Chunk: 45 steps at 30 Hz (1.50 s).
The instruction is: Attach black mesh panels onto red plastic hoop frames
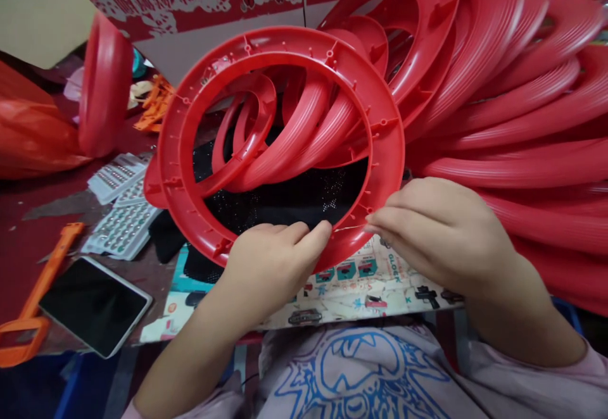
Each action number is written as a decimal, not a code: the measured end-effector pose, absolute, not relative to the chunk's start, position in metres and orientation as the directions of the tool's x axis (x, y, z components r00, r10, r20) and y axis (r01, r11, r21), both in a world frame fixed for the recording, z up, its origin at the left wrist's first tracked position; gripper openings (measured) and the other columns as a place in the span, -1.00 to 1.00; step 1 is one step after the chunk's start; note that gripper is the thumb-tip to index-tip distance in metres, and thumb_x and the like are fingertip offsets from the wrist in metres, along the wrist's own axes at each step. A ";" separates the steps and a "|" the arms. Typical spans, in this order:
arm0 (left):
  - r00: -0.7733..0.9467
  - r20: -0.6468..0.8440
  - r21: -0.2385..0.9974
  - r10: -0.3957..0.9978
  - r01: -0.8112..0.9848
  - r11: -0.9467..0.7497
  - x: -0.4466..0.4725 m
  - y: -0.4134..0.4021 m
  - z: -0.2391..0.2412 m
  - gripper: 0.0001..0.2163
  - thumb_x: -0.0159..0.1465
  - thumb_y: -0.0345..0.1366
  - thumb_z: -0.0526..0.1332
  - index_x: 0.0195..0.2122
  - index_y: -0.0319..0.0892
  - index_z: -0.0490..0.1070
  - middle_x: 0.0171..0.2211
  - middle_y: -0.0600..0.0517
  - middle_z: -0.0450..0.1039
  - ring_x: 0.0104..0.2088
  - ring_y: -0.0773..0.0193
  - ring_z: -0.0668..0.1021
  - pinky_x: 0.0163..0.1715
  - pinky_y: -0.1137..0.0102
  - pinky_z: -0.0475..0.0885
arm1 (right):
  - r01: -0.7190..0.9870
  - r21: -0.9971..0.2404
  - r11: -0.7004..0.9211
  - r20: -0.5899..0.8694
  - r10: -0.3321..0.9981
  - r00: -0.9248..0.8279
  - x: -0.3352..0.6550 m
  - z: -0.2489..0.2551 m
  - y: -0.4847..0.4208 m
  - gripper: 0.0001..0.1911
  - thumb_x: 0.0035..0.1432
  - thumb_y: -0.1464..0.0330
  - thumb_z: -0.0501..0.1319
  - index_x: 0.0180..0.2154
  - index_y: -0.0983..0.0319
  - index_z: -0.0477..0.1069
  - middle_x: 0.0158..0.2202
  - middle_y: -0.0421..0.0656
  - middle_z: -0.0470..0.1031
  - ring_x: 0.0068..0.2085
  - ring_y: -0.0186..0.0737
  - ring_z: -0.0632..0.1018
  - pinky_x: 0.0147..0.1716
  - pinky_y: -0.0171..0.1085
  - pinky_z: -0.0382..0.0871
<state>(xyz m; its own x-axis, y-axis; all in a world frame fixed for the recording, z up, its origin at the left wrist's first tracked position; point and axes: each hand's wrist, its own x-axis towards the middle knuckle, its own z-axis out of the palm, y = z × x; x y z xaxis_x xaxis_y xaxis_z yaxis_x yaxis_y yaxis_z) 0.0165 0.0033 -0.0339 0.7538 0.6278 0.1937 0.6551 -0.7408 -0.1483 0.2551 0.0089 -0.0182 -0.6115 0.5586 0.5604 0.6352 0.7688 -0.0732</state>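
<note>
A red plastic ring (384,121), its hollow side with small pegs and ribs turned toward me, stands tilted before me. My left hand (275,267) is closed on the ring's lower rim, thumb pointing right. At the lower right of the ring my right hand (441,235) is pinched on a thin pale strand (351,228), which runs across the rim toward my left thumb. Whether the strand is thread or wire I cannot tell. Dark sparkly cloth (285,200) shows through the ring's opening, beneath it lies a printed cardboard sheet (332,299).
Many red rings (498,83) are stacked at the right and behind. On the left are a phone (95,305), an orange plastic tool (52,273), trays of small shiny pieces (118,229) and another red ring (102,90). A printed box (199,7) stands at the back.
</note>
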 end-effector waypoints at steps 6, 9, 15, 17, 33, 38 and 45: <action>0.787 0.198 -0.170 0.584 0.615 -0.770 0.011 0.006 -0.034 -0.79 0.34 -0.45 0.01 -0.07 -0.20 0.35 -0.55 0.13 0.34 -0.62 0.22 0.42 -0.61 0.31 0.18 | 0.721 -0.110 0.684 0.519 0.658 -0.546 0.249 -0.021 0.009 -0.77 0.27 0.44 0.15 -0.40 0.32 0.53 -0.44 -0.09 0.53 -0.41 -0.21 0.46 -0.39 -0.21 0.27; 0.797 0.199 -0.167 0.571 0.601 -0.781 0.011 0.008 -0.035 -0.81 0.33 -0.46 0.02 -0.13 -0.21 0.38 -0.55 0.12 0.35 -0.61 0.23 0.41 -0.60 0.30 0.18 | 0.766 -0.136 0.628 0.475 0.720 -0.506 0.245 -0.022 0.008 -0.74 0.28 0.39 0.14 -0.41 0.29 0.54 -0.47 -0.12 0.52 -0.41 -0.20 0.47 -0.38 -0.20 0.25; 0.763 0.261 -0.112 0.591 0.632 -0.767 0.011 0.008 -0.035 -0.82 0.31 -0.47 0.06 -0.20 -0.24 0.45 -0.44 0.03 0.50 -0.46 0.18 0.52 -0.49 0.28 0.33 | 0.816 -0.139 0.562 0.459 0.766 -0.450 0.235 -0.024 0.005 -0.69 0.28 0.37 0.13 -0.47 0.26 0.52 -0.51 -0.13 0.51 -0.42 -0.18 0.45 -0.38 -0.19 0.18; 0.731 0.330 -0.077 0.597 0.651 -0.755 0.012 0.007 -0.036 -0.82 0.30 -0.49 0.07 -0.21 -0.26 0.46 -0.36 0.00 0.56 -0.36 0.15 0.58 -0.33 0.23 0.42 | 0.823 -0.139 0.550 0.458 0.773 -0.439 0.232 -0.025 0.005 -0.69 0.27 0.38 0.14 -0.49 0.26 0.52 -0.53 -0.14 0.51 -0.43 -0.19 0.45 -0.38 -0.20 0.17; 0.607 0.423 0.199 0.673 0.662 -0.722 0.010 0.005 -0.040 -0.80 0.35 -0.46 0.12 -0.08 -0.24 0.48 -0.26 0.02 0.63 -0.41 0.24 0.60 -0.44 0.31 0.38 | 0.819 -0.170 0.548 0.540 0.747 -0.388 0.227 -0.031 0.008 -0.76 0.23 0.42 0.18 -0.48 0.22 0.50 -0.53 -0.21 0.53 -0.45 -0.23 0.46 -0.38 -0.20 0.16; 0.679 0.459 0.079 0.572 0.611 -0.788 0.009 0.006 -0.037 -0.71 0.36 -0.51 0.04 0.05 -0.23 0.41 -0.38 0.04 0.60 -0.47 0.27 0.56 -0.49 0.36 0.35 | 0.826 -0.218 0.520 0.537 0.770 -0.343 0.230 -0.025 0.006 -0.76 0.22 0.40 0.20 -0.50 0.21 0.48 -0.52 -0.20 0.55 -0.43 -0.23 0.49 -0.37 -0.20 0.20; 0.717 0.446 0.037 0.536 0.584 -0.811 0.006 0.007 -0.039 -0.75 0.35 -0.49 0.07 -0.02 -0.21 0.46 -0.26 -0.02 0.60 -0.41 0.24 0.57 -0.46 0.35 0.36 | 0.829 -0.201 0.522 0.539 0.765 -0.352 0.231 -0.025 0.006 -0.73 0.24 0.39 0.18 -0.51 0.21 0.48 -0.52 -0.19 0.55 -0.43 -0.22 0.50 -0.37 -0.19 0.21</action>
<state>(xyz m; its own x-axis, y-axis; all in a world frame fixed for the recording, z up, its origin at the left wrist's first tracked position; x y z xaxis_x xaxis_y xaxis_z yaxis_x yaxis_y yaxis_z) 0.0058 0.0072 -0.0389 0.7166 0.5363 0.4460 0.5838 -0.8110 0.0373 0.2312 0.0059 -0.0251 -0.3518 0.7652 0.5391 0.8288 0.5224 -0.2007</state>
